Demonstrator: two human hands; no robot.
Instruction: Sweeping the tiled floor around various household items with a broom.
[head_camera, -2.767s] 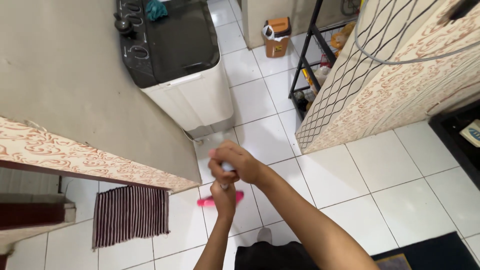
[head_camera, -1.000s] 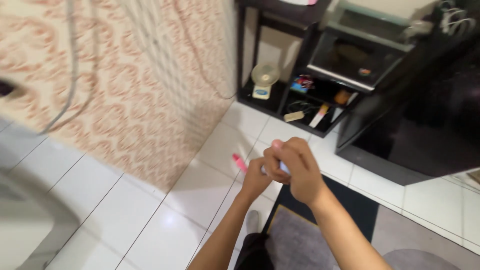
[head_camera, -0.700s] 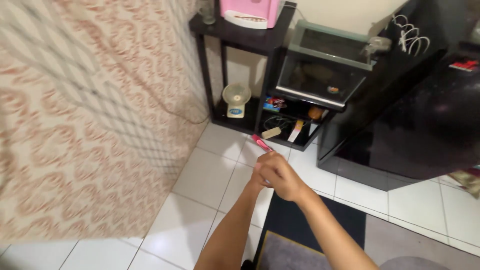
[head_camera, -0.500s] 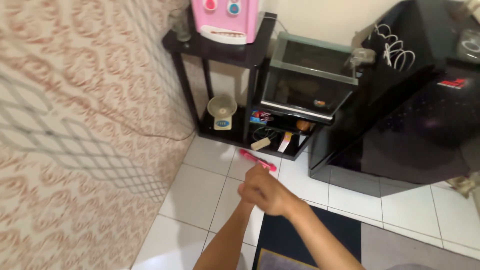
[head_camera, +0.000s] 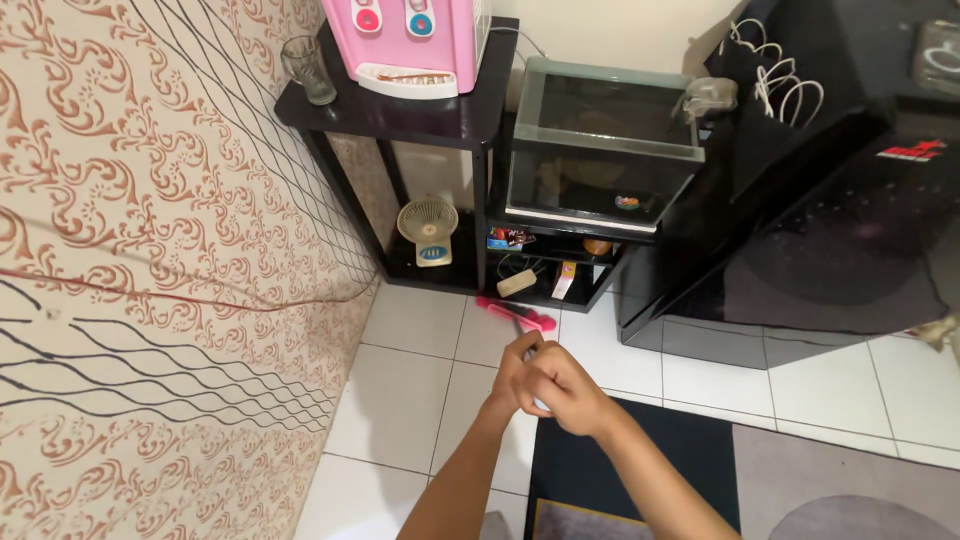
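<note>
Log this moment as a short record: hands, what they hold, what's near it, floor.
Left hand: gripping a thin handle, below the right
Right hand: closed over the same handle's top
Held thing: pink broom or mop head low over the white tile floor
Nearby: black shelf with pink water dispenser, glass tank
Underfoot: dark mat

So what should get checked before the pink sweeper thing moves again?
1. Both hands on the handle: left hand and right hand are wrapped together around it: ok.
2. Pink head down on the white floor tiles: ok.
3. Head apart from the black shelf: close, touching or not: cannot tell.
4. Dark mat flat underfoot: ok.
5. Dirt on the tiles ahead: cannot tell.
</note>
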